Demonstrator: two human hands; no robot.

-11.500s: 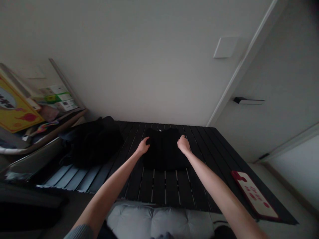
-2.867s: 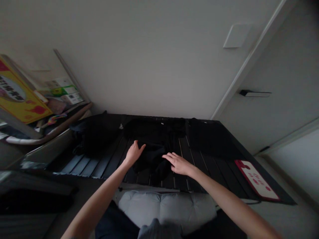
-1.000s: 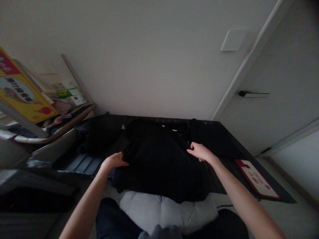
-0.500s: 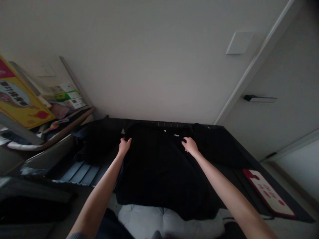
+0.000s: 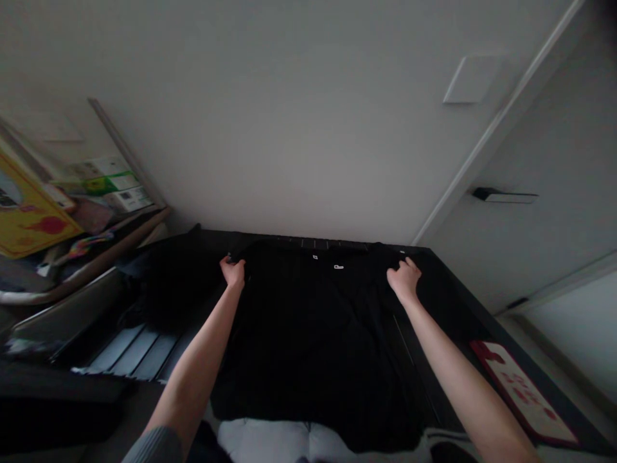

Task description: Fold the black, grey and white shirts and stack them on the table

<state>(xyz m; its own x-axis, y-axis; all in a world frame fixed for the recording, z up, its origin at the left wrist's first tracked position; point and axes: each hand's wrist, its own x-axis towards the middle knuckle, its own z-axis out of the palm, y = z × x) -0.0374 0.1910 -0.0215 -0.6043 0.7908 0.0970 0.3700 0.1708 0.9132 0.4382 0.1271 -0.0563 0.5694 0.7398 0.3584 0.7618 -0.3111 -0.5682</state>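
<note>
Arms both stretched forward: left hand (image 5: 233,271) and right hand (image 5: 403,278) at upper side edges of one black shirt (image 5: 308,341), fingers curled, can't tell if gripping. Shirt spread mid-table (image 5: 132,354), two white marks (image 5: 338,266) near its upper edge. One cushion (image 5: 270,440) in front, one board (image 5: 525,392) right.

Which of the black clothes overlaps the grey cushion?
The middle garment, spread out; neither the left-hand heap nor the right-hand garment reaches the cushion.

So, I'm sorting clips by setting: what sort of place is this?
Probably a room in a home: a black garment spread on a slatted table, a grey cushion and a door.
</note>
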